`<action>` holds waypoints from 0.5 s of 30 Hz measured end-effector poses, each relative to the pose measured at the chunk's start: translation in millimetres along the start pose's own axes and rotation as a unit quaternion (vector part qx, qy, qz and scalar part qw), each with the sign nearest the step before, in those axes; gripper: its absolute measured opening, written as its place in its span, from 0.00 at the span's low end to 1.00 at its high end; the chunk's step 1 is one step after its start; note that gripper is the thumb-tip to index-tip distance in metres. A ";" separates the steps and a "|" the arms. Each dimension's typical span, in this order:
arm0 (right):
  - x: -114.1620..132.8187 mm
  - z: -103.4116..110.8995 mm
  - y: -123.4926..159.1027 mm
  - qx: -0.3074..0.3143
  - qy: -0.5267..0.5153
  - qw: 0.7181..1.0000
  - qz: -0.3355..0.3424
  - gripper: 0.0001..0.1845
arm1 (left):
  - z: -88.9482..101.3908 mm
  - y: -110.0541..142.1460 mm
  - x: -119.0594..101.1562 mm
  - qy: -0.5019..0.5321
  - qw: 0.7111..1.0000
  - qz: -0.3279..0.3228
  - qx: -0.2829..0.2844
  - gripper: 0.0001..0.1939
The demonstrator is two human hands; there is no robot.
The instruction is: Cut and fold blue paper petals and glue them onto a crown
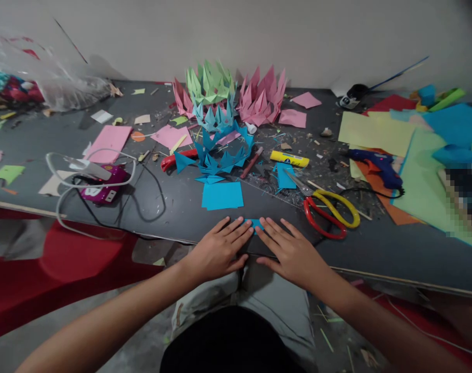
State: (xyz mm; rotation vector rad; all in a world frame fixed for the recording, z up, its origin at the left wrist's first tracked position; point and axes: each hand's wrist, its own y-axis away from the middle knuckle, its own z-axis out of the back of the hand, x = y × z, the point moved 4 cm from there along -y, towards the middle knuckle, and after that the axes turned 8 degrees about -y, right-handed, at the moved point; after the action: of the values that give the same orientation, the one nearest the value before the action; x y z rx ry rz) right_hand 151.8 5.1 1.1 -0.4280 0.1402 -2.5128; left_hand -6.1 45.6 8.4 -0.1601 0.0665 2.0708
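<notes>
A small piece of blue paper (255,224) lies at the table's front edge, mostly covered by my fingertips. My left hand (223,244) rests flat on its left side, fingers stretched out. From the right, my right hand (284,246) presses on it the same way, fingers spread. Just beyond them is a short stack of blue paper sheets (223,195). Behind that stack stands a ring of folded blue paper points (224,155). Scissors (331,212) with one red and one yellow handle lie right of my right hand, near a yellow glue stick (289,158).
Green, pink and light blue folded paper crowns (210,85) stand by the wall. A purple power adapter (105,186) with looped cables sits at left. At right are a blue glue gun (379,167) and coloured sheets (375,132). A red chair (76,254) is below the left edge.
</notes>
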 end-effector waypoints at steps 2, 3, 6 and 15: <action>0.1 -0.3 0.3 -0.002 -0.001 1.000 -0.003 0.29 | 0.0 0.8 -0.6 0.000 1.000 -0.001 -0.001 0.27; 0.3 -0.4 0.5 -0.002 -0.002 1.000 -0.005 0.29 | 0.1 1.1 -0.8 0.001 1.000 0.000 -0.002 0.27; 0.8 0.4 0.6 -0.003 -0.002 1.000 -0.010 0.29 | 1.2 0.4 0.3 0.010 1.000 0.000 -0.011 0.27; -10.8 15.2 -19.1 -0.037 -0.074 0.995 -0.049 0.17 | 12.2 -20.0 27.3 0.126 0.988 0.052 -0.078 0.13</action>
State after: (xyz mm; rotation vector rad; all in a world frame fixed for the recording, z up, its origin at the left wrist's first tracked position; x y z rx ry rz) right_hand 155.1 26.9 16.2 -0.6655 0.1590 -2.5655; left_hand -2.6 80.3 17.0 -0.5242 0.0671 2.1488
